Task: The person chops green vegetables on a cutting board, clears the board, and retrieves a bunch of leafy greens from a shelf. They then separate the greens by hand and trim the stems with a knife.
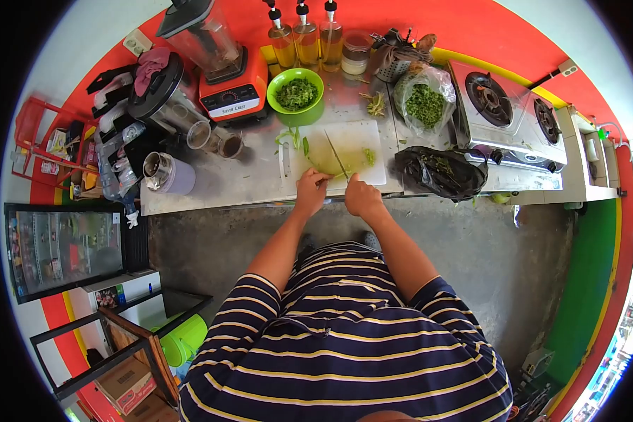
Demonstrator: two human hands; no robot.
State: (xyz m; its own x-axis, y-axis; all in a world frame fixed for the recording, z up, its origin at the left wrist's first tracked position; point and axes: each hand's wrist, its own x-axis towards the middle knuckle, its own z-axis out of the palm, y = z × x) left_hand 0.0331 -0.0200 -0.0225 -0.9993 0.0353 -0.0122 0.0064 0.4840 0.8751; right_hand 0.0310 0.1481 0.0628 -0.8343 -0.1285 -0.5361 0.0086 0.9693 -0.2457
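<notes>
My right hand (363, 196) is closed around the handle of a knife (335, 152), whose blade slants across the white cutting board (366, 133), tip pointing away from me. At the board's near edge, my left hand (311, 191) pinches a thin green stalk (335, 175) beside the blade. Loose green leaves (297, 139) lie on the board's left side, and a small heap of cut green pieces (370, 156) rests to the right of the knife. Behind the board stands a lime-green bowl (299, 118) filled with chopped greens (295, 93).
To the right are a clear plastic bag of chopped greens (426, 105), a black plastic bag (439, 172) and a two-burner stove (513, 116). A red blender (233, 95), pump bottles (306, 43) and a metal-topped cup (169, 174) stand at the back and left.
</notes>
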